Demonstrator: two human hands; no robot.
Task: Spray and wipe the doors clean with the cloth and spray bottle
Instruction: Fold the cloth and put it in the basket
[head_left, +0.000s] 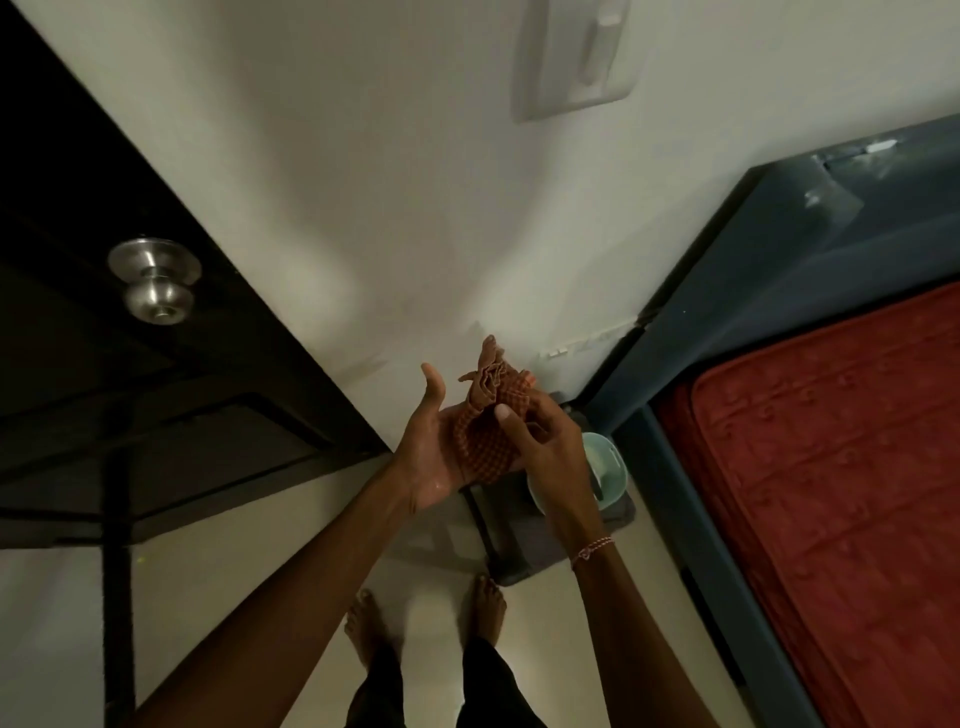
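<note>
The left hand (431, 457) is lying palm-up with straight fingers, carrying the checked cloth (485, 415). The right hand (545, 441) appears to be pinching its bunched folds, right of the dark door (78, 312).

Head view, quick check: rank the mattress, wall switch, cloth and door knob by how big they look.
1. mattress
2. switch and cloth: they look about alike, and the switch is cut off at the top edge, so I won't rank them
3. knob, smallest

Checked woven cloth (480, 441); brushed-metal knob (156, 283)
</note>
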